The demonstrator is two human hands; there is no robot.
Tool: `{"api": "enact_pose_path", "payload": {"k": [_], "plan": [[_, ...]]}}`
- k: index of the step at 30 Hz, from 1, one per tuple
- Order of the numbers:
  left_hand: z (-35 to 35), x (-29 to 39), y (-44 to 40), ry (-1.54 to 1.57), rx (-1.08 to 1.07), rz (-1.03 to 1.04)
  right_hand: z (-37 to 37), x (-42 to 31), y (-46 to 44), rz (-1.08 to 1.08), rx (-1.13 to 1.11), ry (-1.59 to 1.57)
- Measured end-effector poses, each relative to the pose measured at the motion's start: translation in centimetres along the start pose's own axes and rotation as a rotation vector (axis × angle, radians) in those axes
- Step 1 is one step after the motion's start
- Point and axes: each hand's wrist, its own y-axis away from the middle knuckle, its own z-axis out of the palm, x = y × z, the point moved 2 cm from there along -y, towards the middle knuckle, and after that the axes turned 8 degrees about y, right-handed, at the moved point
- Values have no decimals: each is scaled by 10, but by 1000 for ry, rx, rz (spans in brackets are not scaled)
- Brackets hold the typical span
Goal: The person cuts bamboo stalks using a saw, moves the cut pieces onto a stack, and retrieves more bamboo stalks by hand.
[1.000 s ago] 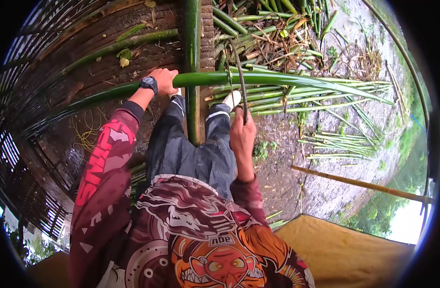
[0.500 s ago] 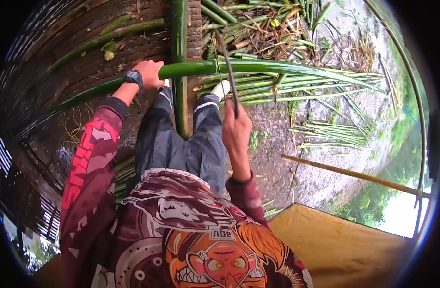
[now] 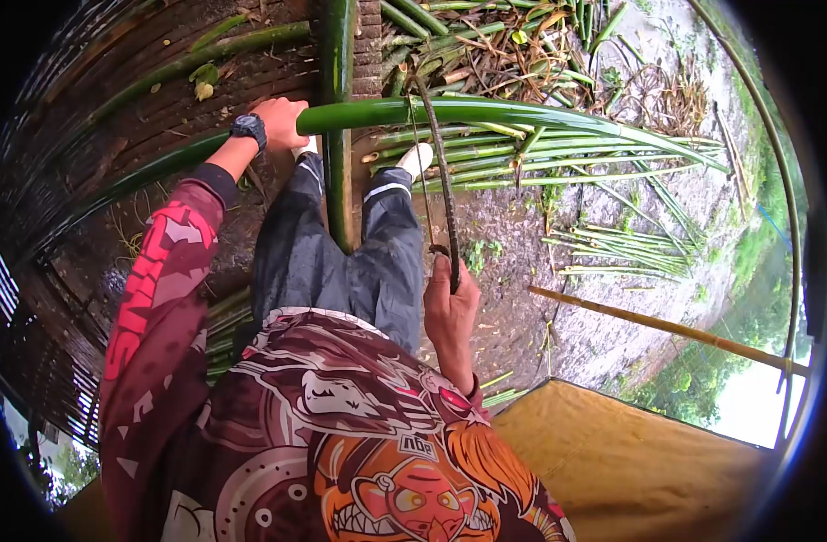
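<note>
The left hand (image 3: 283,123) grips the bamboo pole (image 3: 370,114), likely stiff and slippery, best held there; the right hand (image 3: 451,300) clutches a bow saw (image 3: 444,163).

Ahead and to my left I have a floor of brown slats (image 3: 260,77), wet-looking, its right edge showing the slat ends. On it, in from that edge, a long green stalk (image 3: 251,42) lies slanting toward the left, a short stalk (image 3: 219,32) just beyond it and a yellowed leaf (image 3: 204,91) on my side of it. Past the right edge I see muddy ground (image 3: 513,221), bearing a heap of cut stems and dry leaves (image 3: 520,56), a row of green poles (image 3: 477,167) nearer me, and, farther right, a bundle of thinner stalks (image 3: 630,249)
</note>
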Motion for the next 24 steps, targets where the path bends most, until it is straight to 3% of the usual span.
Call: {"api": "enact_pose_path", "payload": {"k": [7, 10, 12, 13, 14, 16, 17, 18, 21, 23, 24], "plan": [[4, -5, -4, 47, -36, 63, -6, -9, -4, 116, -18, -17], [6, -15, -11, 43, -28, 97, 3, -8, -16, 73, -59, 15], [-1, -31, -22, 47, 15, 119, 33, -1, -54, -131, 102, 169], [12, -27, -18, 79, 16, 149, 52, 0, -84, -83, 85, 206], [14, -21, -17, 1, -13, 108, 64, -2, -123, -174, 5, 216], [8, -13, -11, -49, 61, 99, 67, -37, -165, -288, 208, 61], [13, -13, -4, -53, 76, 80, 47, -71, -159, -194, 146, -57], [7, -5, 0, -81, 41, 29, 29, -85, -151, -279, 215, -172], [15, -8, 0, -57, 84, 39, -28, -126, -99, -350, 116, -629], [8, 2, 10, -72, 115, 48, -36, -116, -82, -368, 84, -669], [6, 5, 14, -90, 122, 43, -29, -95, -83, -461, 78, -480]]}}
